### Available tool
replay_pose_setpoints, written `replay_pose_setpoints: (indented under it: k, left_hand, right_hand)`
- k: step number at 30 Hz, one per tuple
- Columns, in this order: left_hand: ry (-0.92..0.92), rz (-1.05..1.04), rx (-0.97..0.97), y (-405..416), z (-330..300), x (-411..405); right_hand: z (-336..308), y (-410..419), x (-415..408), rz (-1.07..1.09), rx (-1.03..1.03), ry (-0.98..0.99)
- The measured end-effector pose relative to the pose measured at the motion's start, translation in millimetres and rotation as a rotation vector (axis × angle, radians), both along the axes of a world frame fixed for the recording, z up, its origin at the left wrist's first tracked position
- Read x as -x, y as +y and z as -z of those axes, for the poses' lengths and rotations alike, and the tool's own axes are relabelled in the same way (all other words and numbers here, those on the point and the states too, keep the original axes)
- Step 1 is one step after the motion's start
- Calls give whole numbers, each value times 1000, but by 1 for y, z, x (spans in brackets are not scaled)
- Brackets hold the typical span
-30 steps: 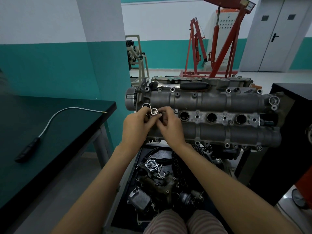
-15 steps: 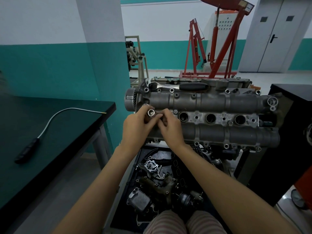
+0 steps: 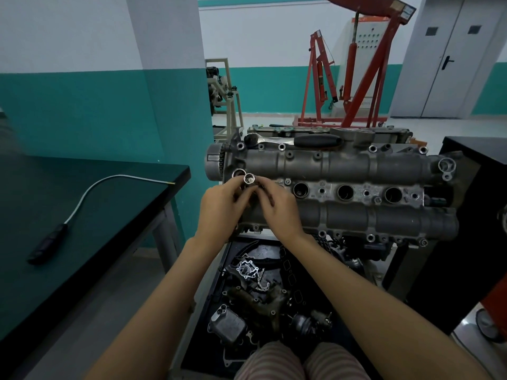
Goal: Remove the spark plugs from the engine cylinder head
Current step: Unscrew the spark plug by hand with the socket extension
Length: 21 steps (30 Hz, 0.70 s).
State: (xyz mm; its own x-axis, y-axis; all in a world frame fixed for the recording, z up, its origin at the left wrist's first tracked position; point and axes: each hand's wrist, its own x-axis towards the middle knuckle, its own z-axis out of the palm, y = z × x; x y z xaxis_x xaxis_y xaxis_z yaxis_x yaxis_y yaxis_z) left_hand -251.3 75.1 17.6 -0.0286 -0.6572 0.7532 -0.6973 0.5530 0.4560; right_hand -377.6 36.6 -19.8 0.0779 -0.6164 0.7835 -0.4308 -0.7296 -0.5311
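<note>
both hands, left hand and right hand, pinch a shiny socket together over the leftmost plug well of the cylinder head; spark plugs hidden.

Left hand, right hand — fingers curled

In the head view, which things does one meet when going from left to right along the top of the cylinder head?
Toothed wheel → socket held by both hands → three open plug wells → round port at the right end.
</note>
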Motion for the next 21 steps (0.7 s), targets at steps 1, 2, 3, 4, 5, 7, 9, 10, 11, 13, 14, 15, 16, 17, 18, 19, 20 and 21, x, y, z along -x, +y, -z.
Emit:
replay_pose_setpoints:
  k: [1, 2, 3, 4, 5, 7, 9, 10, 11, 13, 14, 15, 16, 17, 18, 19, 20, 21]
  left_hand:
    - [25, 0, 3, -1, 0, -1]
    - [43, -8, 13, -2, 0, 0]
    - [44, -21, 24, -2, 1, 1]
    - [31, -36, 32, -1, 1, 3]
    - [18, -44, 35, 0, 2, 4]
    - [25, -32, 23, 2, 2, 5]
    - [46, -7, 7, 2, 1, 3]
    - [34, -3, 8, 1, 1, 2]
    - [19, 1, 9, 1, 1, 2]
    - [41, 7, 7, 0, 0, 2]
    - [69, 4, 10, -1, 1, 2]
    - [95, -6, 13, -1, 2, 3]
    - [109, -16, 16, -1, 2, 4]
    - [108, -19, 18, 0, 3, 4]
    - [99, -15, 18, 1, 3, 5]
    - [87, -9, 16, 1, 4, 5]
    - [73, -6, 14, 2, 4, 4]
    - [52, -3, 16, 2, 3, 3]
  right_hand:
    - [0, 0, -1, 4, -12, 13]
    - [1, -1, -1, 20, -38, 12]
    - [1, -2, -1, 38, -65, 1]
    - [2, -3, -1, 48, -88, -18]
    - [4, -4, -1, 42, -102, -38]
    - [5, -3, 0, 12, -89, -68]
    - [2, 1, 0, 10, -39, -56]
    - [0, 1, 0, 10, -19, -33]
    - [-1, 1, 0, 8, -3, -7]
    - [0, 1, -1, 19, 5, 33]
    - [1, 0, -1, 34, -12, 36]
    - [1, -1, -1, 49, -40, 23]
    - [2, -2, -1, 58, -71, 1]
    - [2, -3, -1, 60, -95, -17]
    - [3, -3, -1, 55, -106, -30]
    - [4, -2, -1, 43, -103, -40]
    - [4, -2, -1, 31, -95, -51]
    - [3, -1, -1, 24, -85, -63]
